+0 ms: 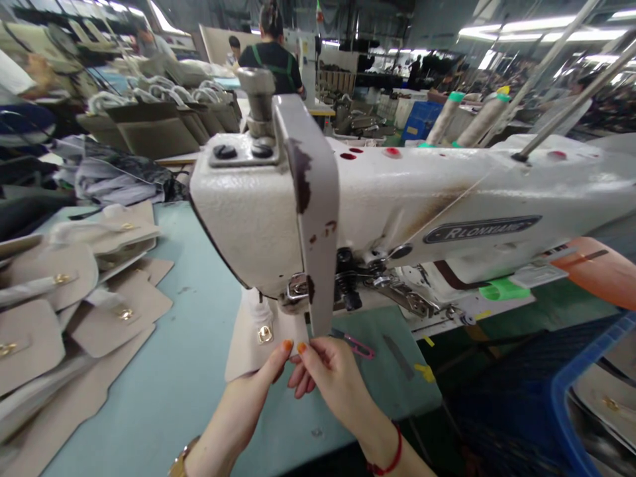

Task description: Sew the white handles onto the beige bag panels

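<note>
A beige bag panel (244, 354) with a gold buckle (265, 333) lies under the head of a white sewing machine (248, 218). My left hand (265, 374) pinches the panel's near edge, thumb on top and fingers hidden beneath. Close beside it, my right hand (330, 371) grips the same edge near its corner between thumb and fingers. The machine's head and its front lever hide the needle area and the far part of the panel.
Several beige panels with gold clasps (124, 314) are piled on the left of the green table (193, 397). Pink-handled snips (362, 346) lie right of my hands. A blue basket (559, 391) stands at lower right. A person (272, 59) sits farther back.
</note>
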Motion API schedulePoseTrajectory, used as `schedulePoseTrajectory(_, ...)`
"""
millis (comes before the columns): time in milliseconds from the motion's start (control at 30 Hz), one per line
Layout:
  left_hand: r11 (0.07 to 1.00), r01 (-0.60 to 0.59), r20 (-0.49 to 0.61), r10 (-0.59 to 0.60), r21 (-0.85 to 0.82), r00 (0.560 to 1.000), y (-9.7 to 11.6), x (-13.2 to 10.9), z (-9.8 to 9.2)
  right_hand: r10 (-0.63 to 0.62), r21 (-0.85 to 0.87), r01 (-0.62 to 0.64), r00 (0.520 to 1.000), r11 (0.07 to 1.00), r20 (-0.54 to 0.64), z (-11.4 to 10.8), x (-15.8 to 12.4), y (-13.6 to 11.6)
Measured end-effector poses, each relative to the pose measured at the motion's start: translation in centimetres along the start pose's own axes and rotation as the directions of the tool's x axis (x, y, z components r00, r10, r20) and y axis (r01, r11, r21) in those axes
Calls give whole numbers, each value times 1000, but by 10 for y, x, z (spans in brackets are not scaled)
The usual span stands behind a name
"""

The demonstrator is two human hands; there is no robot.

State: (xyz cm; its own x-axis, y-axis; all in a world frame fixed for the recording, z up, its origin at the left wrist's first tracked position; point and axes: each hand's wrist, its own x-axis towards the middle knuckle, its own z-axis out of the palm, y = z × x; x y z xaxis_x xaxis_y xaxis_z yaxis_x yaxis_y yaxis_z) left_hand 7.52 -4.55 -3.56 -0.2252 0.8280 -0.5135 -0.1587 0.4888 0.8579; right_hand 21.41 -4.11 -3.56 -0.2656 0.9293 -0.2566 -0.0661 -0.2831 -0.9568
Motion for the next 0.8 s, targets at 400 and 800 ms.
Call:
schedulePoseTrajectory(400, 998, -54, 15, 54, 15, 998, 20, 9, 3, -253, -668, 218, 966, 711, 45, -12, -15, 79)
schedulePoseTrajectory(800, 984, -170, -7, 170, -51, 985, 33, 23, 11, -308, -748, 272, 947, 605, 96, -12, -15, 85)
